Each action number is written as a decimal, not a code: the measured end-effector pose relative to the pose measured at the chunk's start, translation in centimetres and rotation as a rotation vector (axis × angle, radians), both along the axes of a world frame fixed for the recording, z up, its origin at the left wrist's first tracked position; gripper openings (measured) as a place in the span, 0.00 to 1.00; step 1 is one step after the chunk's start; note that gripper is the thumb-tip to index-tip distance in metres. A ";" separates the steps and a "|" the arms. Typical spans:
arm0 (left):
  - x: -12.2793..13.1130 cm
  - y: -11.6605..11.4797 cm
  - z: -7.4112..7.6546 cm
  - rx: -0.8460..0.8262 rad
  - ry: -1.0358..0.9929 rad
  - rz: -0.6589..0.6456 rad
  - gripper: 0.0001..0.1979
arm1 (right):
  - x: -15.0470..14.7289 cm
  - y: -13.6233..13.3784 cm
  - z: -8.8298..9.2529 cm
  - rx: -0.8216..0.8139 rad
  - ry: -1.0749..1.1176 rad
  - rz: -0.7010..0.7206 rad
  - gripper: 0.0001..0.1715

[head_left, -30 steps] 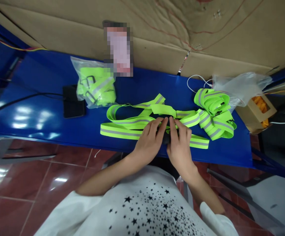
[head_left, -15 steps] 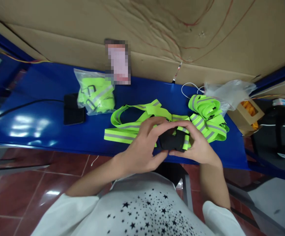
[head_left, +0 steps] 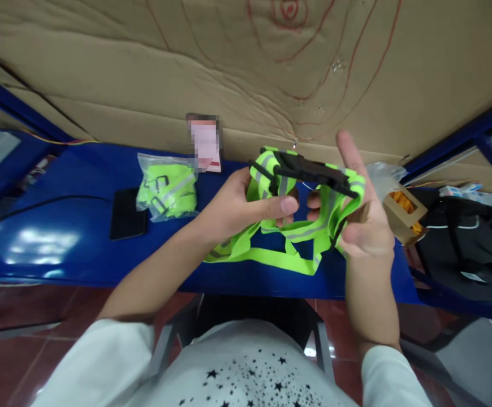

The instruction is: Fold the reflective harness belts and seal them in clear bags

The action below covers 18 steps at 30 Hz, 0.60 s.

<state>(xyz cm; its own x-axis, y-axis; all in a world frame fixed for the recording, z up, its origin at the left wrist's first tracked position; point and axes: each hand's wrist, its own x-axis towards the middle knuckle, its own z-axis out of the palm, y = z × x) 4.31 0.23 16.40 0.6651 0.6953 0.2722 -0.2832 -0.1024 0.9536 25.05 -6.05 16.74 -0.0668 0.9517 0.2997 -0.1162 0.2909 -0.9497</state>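
Straps [head_left: 280, 260] in neon yellow (black buckle [head_left: 309, 169] uppermost) are gripped by left hand [head_left: 237, 206] and right hand [head_left: 369, 226], held apart. A packed clear bag [head_left: 167, 189] lies left of the straps.

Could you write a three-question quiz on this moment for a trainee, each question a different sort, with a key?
1. True or false: the left hand and right hand are both in contact with the yellow-green strapping.
2. Multiple choice: what is inside the clear bag beside the black flat device?
a) white cables
b) yellow-green bands
c) red cards
3. Fill in: the cardboard box on the right shows ____-coloured contents.
Key: 1 true; 2 b; 3 orange.
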 end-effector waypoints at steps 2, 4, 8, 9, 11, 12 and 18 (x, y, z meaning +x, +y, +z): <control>0.0 0.4 1.2 0.032 -0.031 -0.086 0.25 | 0.3 0.6 1.4 -0.017 0.086 0.059 0.57; -0.5 0.9 2.3 0.074 0.015 -0.247 0.25 | 0.5 0.9 2.9 -0.014 0.106 0.050 0.46; -1.3 1.8 3.4 0.146 0.136 -0.443 0.12 | 0.0 1.1 4.8 0.073 0.092 0.013 0.38; -1.1 1.8 3.3 0.170 0.130 -0.413 0.09 | -0.2 1.2 4.9 0.088 0.092 -0.005 0.38; -0.4 1.5 2.9 0.230 0.088 -0.274 0.07 | -0.9 1.6 4.7 0.112 0.092 -0.052 0.37; 0.1 1.3 2.5 0.257 0.060 -0.188 0.08 | -1.2 1.9 4.4 0.131 0.096 -0.082 0.36; 1.0 2.7 0.8 0.282 0.002 0.066 0.08 | -1.8 3.6 3.0 0.182 0.102 -0.163 0.27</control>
